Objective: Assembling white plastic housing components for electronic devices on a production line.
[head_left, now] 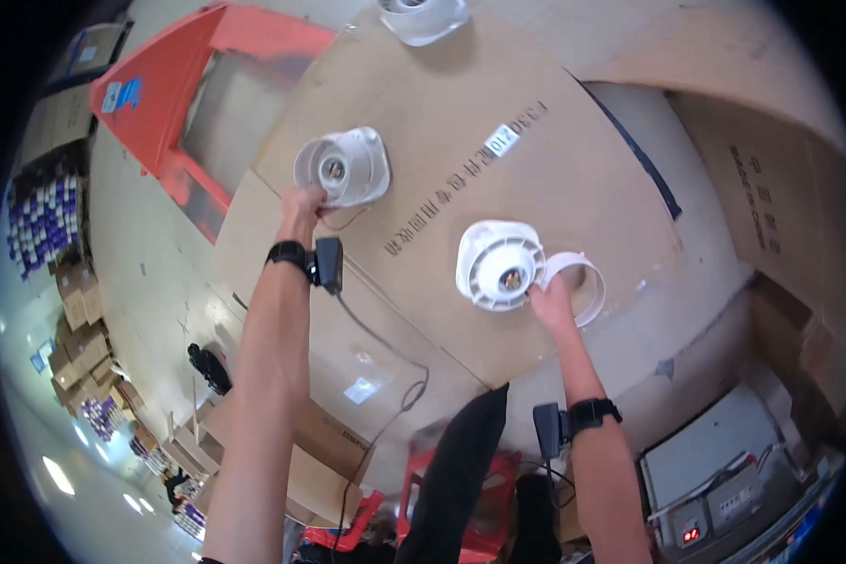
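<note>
1. White left housing (348, 179) sits at about 11 o'clock on the cardboard sheet (536, 188): smooth and plastic-looking, with a rounded collar over a squarish base with softened corners, and a coppery glint deep in its round centre
2. Left hand (305, 202) is at that housing's 7 o'clock edge, fingers curled and pinching the rim
3. White right housing (498, 268) lies towards 3 o'clock, its base likewise squarish, its round face ribbed about the edge, metal showing in the middle
4. White ring (599, 299), a thin, smooth-walled hoop, lies just beside it, on its 3 o'clock side
5. Right hand (552, 303) is where the ring and the right housing meet, fingers bent; I cannot tell whether they grip the ring, the housing or both
6. Third white housing (423, 21) is at 12 o'clock, cut off by the view's edge
7. Matt brown, the sheet has a straight seam slanting from 10 o'clock towards 5
8. Angular red frame (160, 103), hard and scuffed, is at 10 o'clock
</note>
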`<action>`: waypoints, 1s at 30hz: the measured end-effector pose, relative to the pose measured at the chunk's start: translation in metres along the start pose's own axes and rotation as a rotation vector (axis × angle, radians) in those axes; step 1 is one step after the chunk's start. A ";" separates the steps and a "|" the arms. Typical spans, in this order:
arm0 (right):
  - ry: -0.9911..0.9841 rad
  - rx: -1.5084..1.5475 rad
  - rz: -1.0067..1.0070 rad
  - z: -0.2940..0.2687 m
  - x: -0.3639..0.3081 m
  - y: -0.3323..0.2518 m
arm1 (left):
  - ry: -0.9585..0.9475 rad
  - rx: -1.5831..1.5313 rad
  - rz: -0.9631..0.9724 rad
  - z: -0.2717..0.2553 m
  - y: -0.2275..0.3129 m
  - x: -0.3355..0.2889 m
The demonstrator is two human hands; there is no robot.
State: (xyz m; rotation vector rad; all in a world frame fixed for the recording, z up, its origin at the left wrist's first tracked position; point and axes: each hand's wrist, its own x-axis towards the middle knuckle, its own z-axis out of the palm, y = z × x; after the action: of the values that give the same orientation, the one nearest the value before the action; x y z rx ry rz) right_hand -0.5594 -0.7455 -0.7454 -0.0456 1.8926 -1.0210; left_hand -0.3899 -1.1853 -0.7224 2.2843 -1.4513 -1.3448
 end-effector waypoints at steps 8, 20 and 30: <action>-0.006 -0.321 0.246 -0.119 -0.331 -0.016 | -0.437 0.719 0.296 -0.046 -0.077 -0.112; 1.009 0.245 0.672 -0.203 -0.944 -0.114 | -1.341 0.990 1.054 -0.024 0.101 -0.603; 1.796 1.367 0.653 0.029 -1.136 0.085 | -1.800 1.217 1.670 -0.077 0.078 -1.058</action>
State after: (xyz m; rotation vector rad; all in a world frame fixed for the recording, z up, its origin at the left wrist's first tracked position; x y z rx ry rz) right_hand 0.1154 -0.2245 0.0105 2.7803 1.5547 -1.7561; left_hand -0.5401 -0.4317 0.0125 1.0203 2.0057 0.8508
